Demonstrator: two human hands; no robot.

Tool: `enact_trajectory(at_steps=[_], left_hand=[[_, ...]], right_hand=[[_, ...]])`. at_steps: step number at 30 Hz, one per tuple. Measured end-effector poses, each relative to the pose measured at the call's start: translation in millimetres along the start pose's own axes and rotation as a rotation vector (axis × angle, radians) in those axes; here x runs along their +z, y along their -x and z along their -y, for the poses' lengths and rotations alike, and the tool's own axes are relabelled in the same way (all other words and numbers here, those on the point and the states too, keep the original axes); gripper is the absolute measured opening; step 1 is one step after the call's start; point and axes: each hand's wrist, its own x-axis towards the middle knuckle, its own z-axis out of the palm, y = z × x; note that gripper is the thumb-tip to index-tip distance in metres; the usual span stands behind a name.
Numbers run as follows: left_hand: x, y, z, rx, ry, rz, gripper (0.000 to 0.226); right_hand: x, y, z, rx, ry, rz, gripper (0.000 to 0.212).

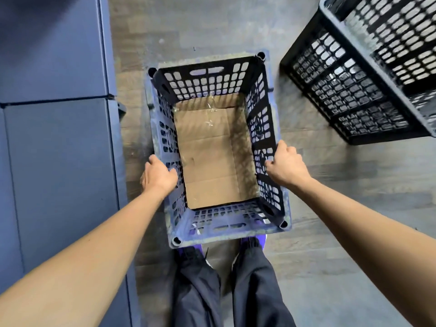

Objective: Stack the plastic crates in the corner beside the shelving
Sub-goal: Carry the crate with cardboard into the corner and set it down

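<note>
A dark perforated plastic crate [212,79] is right below me, open side up, with a sheet of brown cardboard [212,156] lying flat in its bottom. My left hand [159,175] grips the crate's left rim. My right hand [286,165] grips the right rim. Both sets of fingers curl over the walls. A second black perforated crate [349,90], larger in view, stands on the floor at the upper right, apart from the one I hold. My legs and purple shoes show just under the near edge of the held crate.
Grey-blue shelving panels [59,138] fill the left side, close to the held crate's left wall. The floor [330,197] is dark wood-look planking, with open floor between the two crates and to my right.
</note>
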Motion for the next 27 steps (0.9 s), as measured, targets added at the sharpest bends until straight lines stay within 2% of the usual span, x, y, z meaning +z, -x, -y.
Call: enact_trajectory(at_steps=[2, 6, 10, 14, 19, 24, 27], left_hand=[[3, -9, -2, -0.027, 0.021, -0.012, 0.066], [-4, -10, -9, -0.069, 0.028, 0.008, 0.057], [-23, -1, -9, -0.062, -0.018, 0.022, 0.051], [-56, 24, -17, -0.023, -0.074, -0.018, 0.045], [-125, 93, -35, 0.025, -0.155, -0.075, 0.041], [-202, 188, -68, 0.032, -0.136, -0.130, 0.056], [-246, 240, -87, 0.075, -0.115, -0.190, 0.045]], right_hand=[[4, -10, 5, 0.045, -0.051, -0.019, 0.057], [-7, -25, 7, 0.181, -0.251, 0.028, 0.049], [-25, -28, -2, 0.183, -0.319, 0.042, 0.046], [-60, -7, -9, 0.156, -0.328, -0.004, 0.030], [-132, 48, -15, 0.075, -0.280, -0.030, 0.021], [-219, 124, -19, 0.026, -0.224, -0.050, 0.029], [-274, 165, -18, 0.001, -0.214, -0.105, 0.031]])
